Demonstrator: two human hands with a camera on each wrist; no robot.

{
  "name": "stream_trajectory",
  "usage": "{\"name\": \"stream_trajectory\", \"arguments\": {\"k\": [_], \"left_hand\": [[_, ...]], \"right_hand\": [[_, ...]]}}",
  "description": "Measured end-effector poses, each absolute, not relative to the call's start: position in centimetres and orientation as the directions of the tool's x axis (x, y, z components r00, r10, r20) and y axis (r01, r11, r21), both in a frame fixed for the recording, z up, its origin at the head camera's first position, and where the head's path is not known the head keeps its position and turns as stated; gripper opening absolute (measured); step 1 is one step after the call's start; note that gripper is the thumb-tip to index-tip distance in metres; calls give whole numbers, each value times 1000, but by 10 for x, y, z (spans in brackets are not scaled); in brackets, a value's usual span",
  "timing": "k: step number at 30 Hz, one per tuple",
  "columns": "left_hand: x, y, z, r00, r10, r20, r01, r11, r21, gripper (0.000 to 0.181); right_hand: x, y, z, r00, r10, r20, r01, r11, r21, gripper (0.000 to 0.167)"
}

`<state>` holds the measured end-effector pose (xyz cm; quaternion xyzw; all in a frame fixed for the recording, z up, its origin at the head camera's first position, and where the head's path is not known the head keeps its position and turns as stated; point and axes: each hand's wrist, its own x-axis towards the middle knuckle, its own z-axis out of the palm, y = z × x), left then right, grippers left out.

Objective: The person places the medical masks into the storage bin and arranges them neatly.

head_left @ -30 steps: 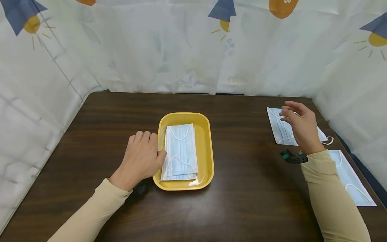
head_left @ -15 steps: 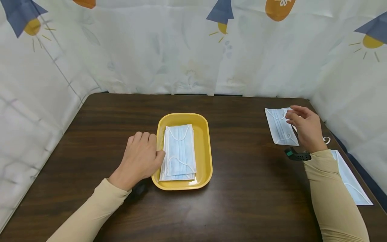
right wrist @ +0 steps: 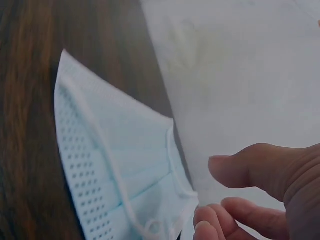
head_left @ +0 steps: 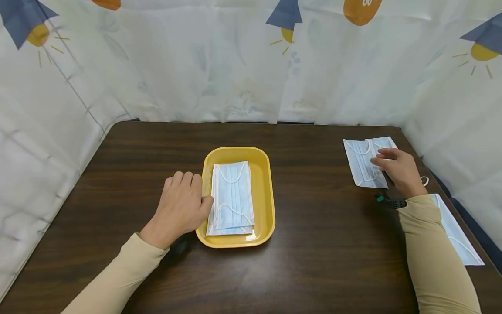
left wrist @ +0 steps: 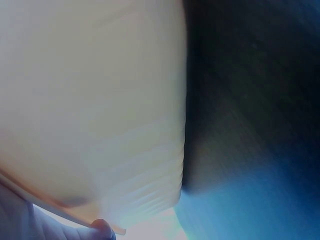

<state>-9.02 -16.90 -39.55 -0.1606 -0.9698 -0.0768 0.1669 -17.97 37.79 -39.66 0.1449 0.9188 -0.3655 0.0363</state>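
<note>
At the left side of a yellow tray [head_left: 270,196], my left hand [head_left: 178,207] grips the rim, thumb over the edge and fingers bent. In the left wrist view the pale tray wall [left wrist: 100,100] fills much of the picture, with a fingertip [left wrist: 102,227] at its edge. Inside the tray lies a stack of light-blue face masks [head_left: 233,196]. Over at the right, my right hand [head_left: 401,172] hovers low above overlapping face masks [head_left: 358,163], thumb and fingers apart. In the right wrist view its fingers come close to the mask [right wrist: 125,160]; contact is unclear.
Another face mask [head_left: 459,240] lies by the right table edge, partly under the right sleeve [head_left: 435,248]. The dark wooden table [head_left: 313,270] ends at a pale patterned curtain [head_left: 176,65] behind and at both sides.
My right hand has shifted slightly right and lowered over the masks, uncovering more of the rear one. My left hand and the tray keep their places.
</note>
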Motion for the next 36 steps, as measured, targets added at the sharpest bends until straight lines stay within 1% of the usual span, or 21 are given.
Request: {"name": "stream_trajectory", "arguments": {"k": [8, 15, 17, 25, 30, 36], "left_hand": [[-90, -168, -396, -894, 286, 344, 338, 935, 103, 20], [-90, -168, -394, -901, 283, 330, 330, 939, 98, 20], [-90, -168, -394, -902, 281, 328, 329, 939, 97, 21], [-90, -167, -395, -902, 282, 328, 330, 939, 100, 20], [-89, -168, -395, -905, 279, 322, 324, 941, 96, 20], [-89, -168, -394, -906, 279, 319, 325, 940, 100, 20]], "right_hand": [[-180, 386, -406, -954, 249, -166, 298, 759, -579, 72], [-182, 385, -410, -973, 199, -122, 233, 808, -541, 58], [-182, 384, -409, -974, 193, -115, 224, 813, -537, 57], [-180, 386, -407, -962, 207, -180, 271, 812, -517, 63], [-181, 386, -406, -959, 217, -184, 281, 820, -499, 67], [-182, 382, -404, -961, 208, -181, 272, 823, -499, 64]]}}
